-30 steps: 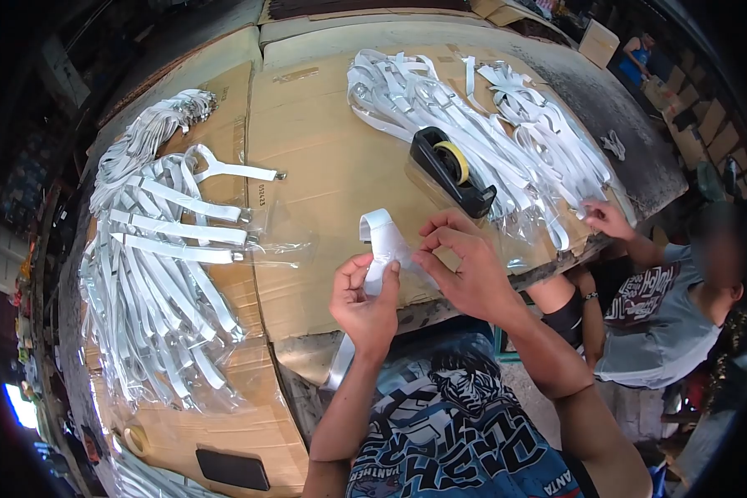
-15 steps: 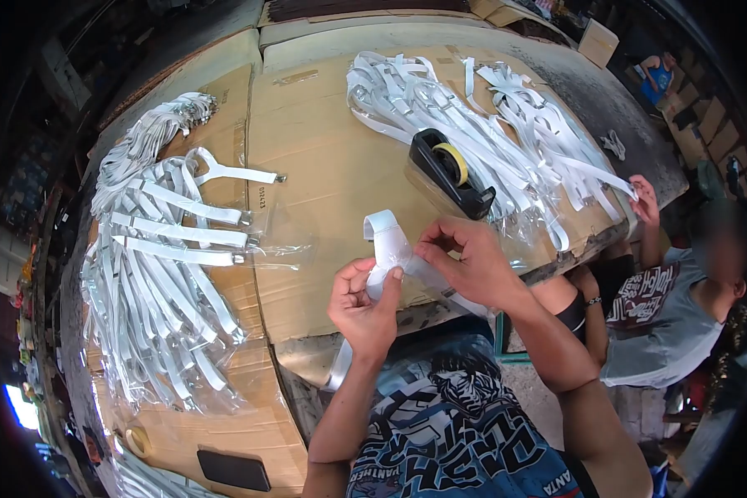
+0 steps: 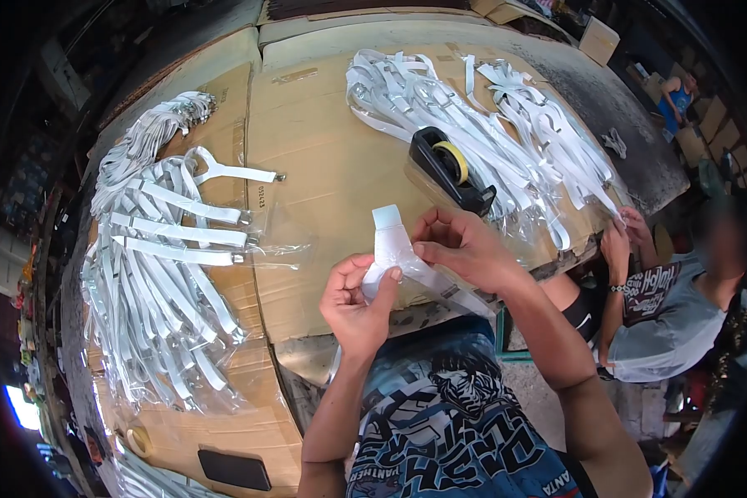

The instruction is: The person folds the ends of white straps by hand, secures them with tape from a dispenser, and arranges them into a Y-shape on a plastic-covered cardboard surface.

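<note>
Strap: white strap (image 3: 390, 242) folded in a loop, held at 6 o'clock just over the near table edge.
Left hand: left hand (image 3: 353, 303) pinches the strap's lower fold, thumb on top.
Right hand: right hand (image 3: 465, 245) closes its fingertips on the strap from 3 o'clock.
Handling: looks light, soft and floppy, likely a bit slick; best gripped at the fold so the loop keeps.
Tape: black dispenser (image 3: 450, 173) with a yellowish roll, at 1 o'clock from the hands.
Piles: bagged white straps at 9 o'clock (image 3: 153, 274) and 1 o'clock (image 3: 490, 116).
Writing: cardboard (image 3: 324, 158) bears small print, unreadable; shirt (image 3: 456, 432) shows letters, too warped to read.
Co-worker: another person's hand (image 3: 616, 242) at 3 o'clock, on the table edge.
</note>
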### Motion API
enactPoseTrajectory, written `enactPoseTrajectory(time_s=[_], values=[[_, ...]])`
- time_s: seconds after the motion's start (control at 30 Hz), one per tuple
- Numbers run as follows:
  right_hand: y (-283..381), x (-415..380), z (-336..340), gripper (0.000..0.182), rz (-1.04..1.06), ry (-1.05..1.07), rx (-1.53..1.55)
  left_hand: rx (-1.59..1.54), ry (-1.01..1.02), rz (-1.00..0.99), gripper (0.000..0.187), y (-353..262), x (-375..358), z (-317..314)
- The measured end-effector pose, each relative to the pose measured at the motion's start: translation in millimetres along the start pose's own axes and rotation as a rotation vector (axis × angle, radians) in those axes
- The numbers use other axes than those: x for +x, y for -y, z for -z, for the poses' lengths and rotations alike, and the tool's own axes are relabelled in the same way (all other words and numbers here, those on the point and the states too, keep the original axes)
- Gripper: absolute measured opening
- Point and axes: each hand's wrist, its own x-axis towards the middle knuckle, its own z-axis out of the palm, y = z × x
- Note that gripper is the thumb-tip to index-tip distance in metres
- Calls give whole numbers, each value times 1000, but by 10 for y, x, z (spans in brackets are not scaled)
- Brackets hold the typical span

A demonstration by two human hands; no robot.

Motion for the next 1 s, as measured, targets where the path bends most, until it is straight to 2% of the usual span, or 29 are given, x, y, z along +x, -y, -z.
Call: enactPoseTrajectory(time_s=[0.17, 0.27, 0.5, 0.7, 0.8, 1.0], values=[[-88, -129, -213, 11, 225, -224, -289, 64, -34, -14, 31, 42, -5, -23], [-88, -195, -349, 15, 336, -292, -309, 39, -33, -32, 31, 52, -5, -33], [-194, -132, -412, 15, 272, -293, -149, 83, -10, 51, 32, -35, -7, -61], [-293, -77, -319, 16, 299, -262, -154, 402, 16, 28, 19, -203, 8, -96], [-335, -78, -301, 17, 295, -252, -143, 409, 49, -79, 18, -45, 110, 32], [-385, -39, -247, 21, 109, -207, -25, 424, 103, 113, 18, -29, 200, -9]])
